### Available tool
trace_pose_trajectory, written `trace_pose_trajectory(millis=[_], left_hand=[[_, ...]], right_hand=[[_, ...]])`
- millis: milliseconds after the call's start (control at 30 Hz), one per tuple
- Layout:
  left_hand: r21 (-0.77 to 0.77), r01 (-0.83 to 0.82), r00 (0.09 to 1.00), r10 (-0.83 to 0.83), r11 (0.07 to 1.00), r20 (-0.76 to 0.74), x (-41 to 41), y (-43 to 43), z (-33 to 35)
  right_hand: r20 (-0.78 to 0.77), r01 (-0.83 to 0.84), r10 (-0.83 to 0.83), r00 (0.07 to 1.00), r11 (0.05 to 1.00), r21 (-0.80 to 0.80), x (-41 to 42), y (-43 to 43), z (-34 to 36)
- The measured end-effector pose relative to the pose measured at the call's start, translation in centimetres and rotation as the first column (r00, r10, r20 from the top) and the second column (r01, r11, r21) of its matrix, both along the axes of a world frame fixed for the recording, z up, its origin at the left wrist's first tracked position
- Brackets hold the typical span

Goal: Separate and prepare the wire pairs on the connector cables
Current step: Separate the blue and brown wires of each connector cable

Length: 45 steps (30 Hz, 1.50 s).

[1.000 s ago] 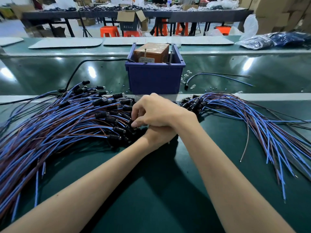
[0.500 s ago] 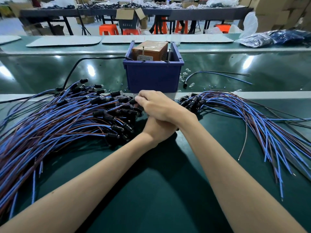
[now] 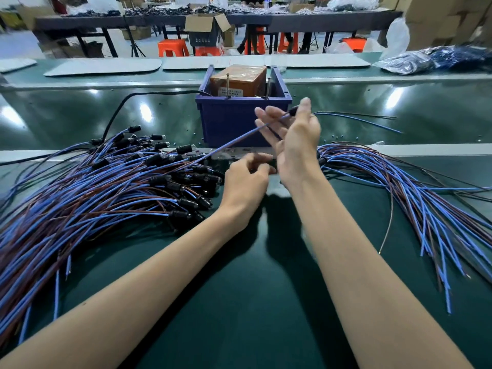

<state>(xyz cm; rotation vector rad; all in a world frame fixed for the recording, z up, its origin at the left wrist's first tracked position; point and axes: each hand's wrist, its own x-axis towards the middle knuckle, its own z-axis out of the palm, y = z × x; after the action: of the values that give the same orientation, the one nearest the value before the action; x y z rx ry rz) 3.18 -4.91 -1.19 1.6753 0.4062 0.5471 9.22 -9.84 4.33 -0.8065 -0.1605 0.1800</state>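
A big pile of connector cables (image 3: 93,198), blue and brown wire pairs with black connectors, fans out on the green mat at left. A second pile (image 3: 399,182) lies at right. My right hand (image 3: 295,139) is raised in front of the blue bin and pinches the black connector end of one cable (image 3: 239,139) between thumb and fingers. Its wires slope down-left into the left pile. My left hand (image 3: 247,179) sits low beside the left pile's connectors with curled, blurred fingers. Whether it holds anything is unclear.
A blue plastic bin (image 3: 231,123) with a brown carton (image 3: 239,81) stands just behind my hands. A black cord (image 3: 119,107) runs left from it. One lone cable (image 3: 359,119) lies behind the right pile, and a single brown wire (image 3: 390,222) curves on the mat.
My hands were stacked together at the left pile's connectors. Now my right hand has lifted up and right, drawing one cable out, while my left hand stays low.
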Motion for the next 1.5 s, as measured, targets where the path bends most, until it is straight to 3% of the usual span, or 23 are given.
trace_pose_trajectory(millis=[67,100,167,233,367,567,733,933,1000,1300,1500], left_hand=[[-0.107,-0.004,0.999,0.009,0.994,0.051,-0.4,-0.1,0.4],[-0.159,0.014,0.997,-0.002,0.987,0.073,-0.6,-0.2,0.7],[-0.23,0.066,0.994,-0.043,0.971,0.105,-0.9,-0.3,1.1],[-0.276,0.131,0.984,-0.092,0.952,0.153,-1.1,-0.3,1.4],[-0.343,0.091,0.983,-0.028,0.935,0.184,-1.0,-0.1,1.4],[-0.303,-0.049,0.974,0.112,0.952,0.196,-0.5,-0.1,1.1],[-0.233,-0.055,0.968,0.109,0.971,0.226,-0.4,0.1,0.8],[0.012,0.15,0.96,-0.149,0.989,0.235,-0.8,-0.4,0.7],[0.024,0.164,0.96,-0.165,0.986,0.225,-0.8,-0.5,0.7],[0.079,0.111,0.979,-0.122,0.991,0.164,-0.6,-0.3,0.3],[-0.047,0.032,0.98,-0.022,0.998,0.196,-0.7,-0.3,0.6]], right_hand=[[-0.083,0.053,-0.048,0.995,0.997,0.06,0.4,-0.9,0.4],[-0.085,0.096,-0.096,0.992,0.995,0.005,0.7,-1.4,0.5],[0.023,0.211,-0.212,0.977,0.947,-0.241,1.3,-2.4,0.6],[0.167,0.316,-0.269,0.949,0.824,-0.471,1.9,-3.5,0.6],[0.275,0.367,-0.246,0.929,0.687,-0.627,2.9,-5.8,0.4],[0.314,0.271,-0.118,0.942,0.819,-0.505,3.1,-6.7,-0.2],[0.286,0.191,-0.008,0.958,0.763,-0.617,3.1,-6.3,0.1],[0.207,-0.056,0.325,0.923,0.645,-0.762,2.4,-5.9,0.5],[0.183,-0.128,0.384,0.905,0.657,-0.743,2.0,-5.8,0.6],[0.248,-0.135,0.417,0.875,0.7,-0.702,1.3,-5.7,0.7],[0.256,-0.131,0.39,0.884,0.734,-0.666,1.5,-5.6,0.6]])
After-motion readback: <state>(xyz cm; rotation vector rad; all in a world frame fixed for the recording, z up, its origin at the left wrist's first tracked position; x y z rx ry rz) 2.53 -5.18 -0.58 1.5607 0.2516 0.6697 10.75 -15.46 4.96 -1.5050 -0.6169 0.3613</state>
